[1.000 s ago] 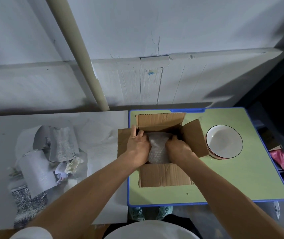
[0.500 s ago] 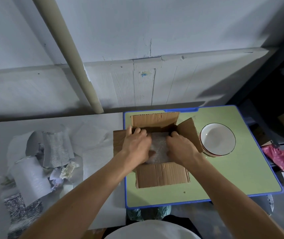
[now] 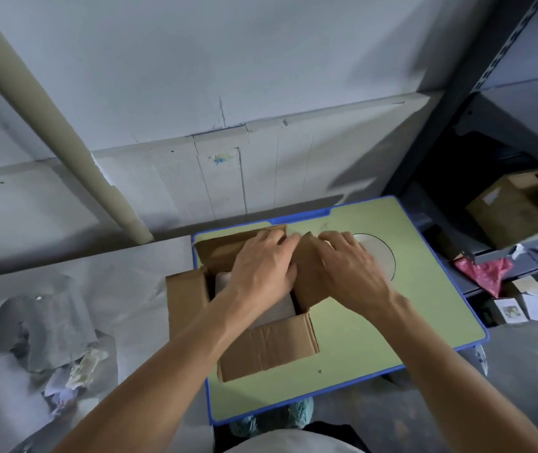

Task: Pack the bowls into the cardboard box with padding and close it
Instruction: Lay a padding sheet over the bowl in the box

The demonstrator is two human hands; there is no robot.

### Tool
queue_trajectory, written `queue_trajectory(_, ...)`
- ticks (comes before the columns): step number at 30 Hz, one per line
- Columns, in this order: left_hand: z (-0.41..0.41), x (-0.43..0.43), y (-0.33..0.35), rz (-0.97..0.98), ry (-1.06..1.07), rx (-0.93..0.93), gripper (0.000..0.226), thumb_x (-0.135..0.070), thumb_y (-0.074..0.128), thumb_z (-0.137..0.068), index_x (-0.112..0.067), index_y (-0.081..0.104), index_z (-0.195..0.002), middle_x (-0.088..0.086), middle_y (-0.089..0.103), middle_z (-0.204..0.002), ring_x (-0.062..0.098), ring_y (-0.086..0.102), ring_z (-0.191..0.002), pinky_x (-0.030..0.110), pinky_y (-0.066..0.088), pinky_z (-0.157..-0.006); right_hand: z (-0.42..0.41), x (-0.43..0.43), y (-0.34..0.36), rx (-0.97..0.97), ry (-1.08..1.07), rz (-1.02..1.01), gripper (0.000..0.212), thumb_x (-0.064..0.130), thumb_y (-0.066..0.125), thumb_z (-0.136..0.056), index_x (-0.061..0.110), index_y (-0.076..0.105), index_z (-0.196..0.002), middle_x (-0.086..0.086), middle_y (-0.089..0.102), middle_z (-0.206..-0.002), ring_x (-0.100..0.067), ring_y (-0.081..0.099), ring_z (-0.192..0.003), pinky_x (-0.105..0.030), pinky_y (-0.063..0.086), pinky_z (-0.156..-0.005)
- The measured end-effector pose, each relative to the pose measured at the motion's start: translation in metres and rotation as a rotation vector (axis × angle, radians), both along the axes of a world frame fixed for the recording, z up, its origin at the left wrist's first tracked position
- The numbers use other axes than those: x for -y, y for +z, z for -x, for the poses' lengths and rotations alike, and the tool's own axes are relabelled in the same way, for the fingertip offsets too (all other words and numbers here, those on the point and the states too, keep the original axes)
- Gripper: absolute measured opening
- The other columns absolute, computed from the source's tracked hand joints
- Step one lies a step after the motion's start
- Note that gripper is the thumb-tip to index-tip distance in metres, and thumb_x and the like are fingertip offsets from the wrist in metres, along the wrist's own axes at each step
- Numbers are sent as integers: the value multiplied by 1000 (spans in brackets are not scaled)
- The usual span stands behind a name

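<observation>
The cardboard box [image 3: 267,344] stands on the green table [image 3: 375,331] with its near and left flaps spread out. Bubble wrap [image 3: 277,307] fills the inside; whatever lies under it is hidden. My left hand [image 3: 261,266] reaches over the opening, its fingertips on the far flap. My right hand [image 3: 352,273] lies with fingers stretched on the right flap [image 3: 308,276], which leans inward over the opening. A white bowl [image 3: 380,256] sits just right of the box, mostly hidden behind my right hand.
Rolls and scraps of grey padding [image 3: 42,325] lie on the grey surface to the left. A beige pipe [image 3: 64,135] slants down the wall. A dark shelf with a cardboard box [image 3: 516,210], a pink bag [image 3: 486,273] and small boxes stands at the right.
Both hands came up out of the box, off the bubble wrap, and onto the flaps. The right flap has swung inward. My head turned, shifting the view right.
</observation>
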State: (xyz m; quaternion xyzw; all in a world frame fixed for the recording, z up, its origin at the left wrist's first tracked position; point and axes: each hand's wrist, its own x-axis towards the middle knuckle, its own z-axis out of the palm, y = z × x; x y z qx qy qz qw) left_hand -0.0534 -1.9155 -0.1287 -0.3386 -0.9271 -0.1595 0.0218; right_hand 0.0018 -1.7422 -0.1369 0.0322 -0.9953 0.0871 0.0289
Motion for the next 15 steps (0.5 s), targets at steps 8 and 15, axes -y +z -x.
queue_trajectory(8,3,-99,-9,25,-144,60,41,-30,59,-94,-14,53,-131,5,60,-116,27,53,-110,36,46,-86,-21,-68,1,124,-243,48,51,32,61,-91,18,48,-138,0,48,-139,-25,44,-123,-38,45,-90)
queue_trajectory(15,16,-150,-42,287,-87,190,42,-27,57,-94,-15,44,-132,12,57,-117,34,58,-104,38,44,-78,-32,-119,-31,341,-429,95,52,36,56,-94,20,40,-141,-4,46,-135,-28,48,-118,-38,47,-86)
